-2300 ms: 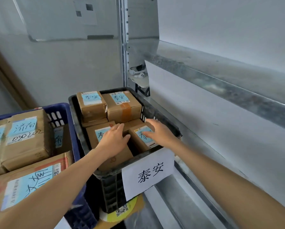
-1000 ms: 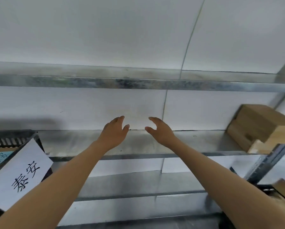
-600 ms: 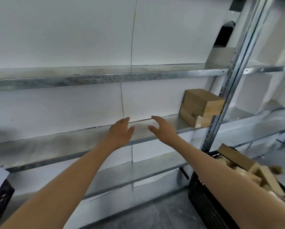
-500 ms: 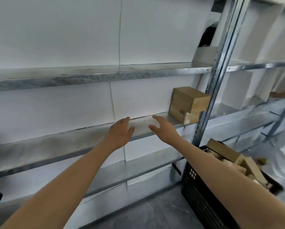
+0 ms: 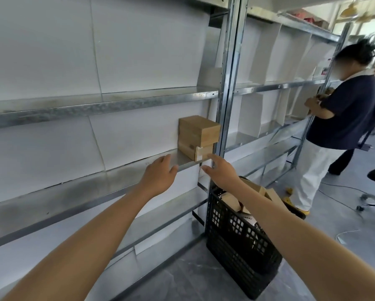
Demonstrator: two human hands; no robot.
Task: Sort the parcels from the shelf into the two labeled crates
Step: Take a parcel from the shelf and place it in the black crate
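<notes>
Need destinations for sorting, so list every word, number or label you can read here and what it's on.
Nothing is readable.
White label on the lower parcel on the shelf: too blurred to read.
Dark print on a pale item in the black crate: too small to read.

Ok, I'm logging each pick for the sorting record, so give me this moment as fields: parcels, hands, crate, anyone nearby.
parcels: stack of brown cardboard boxes at right end of grey metal shelf
left hand: open, empty, stretched toward the stack
right hand: open, empty, close to the lowest box
crate: black plastic lattice crate on floor, boxes inside
nearby: person in dark top, next bay
</notes>
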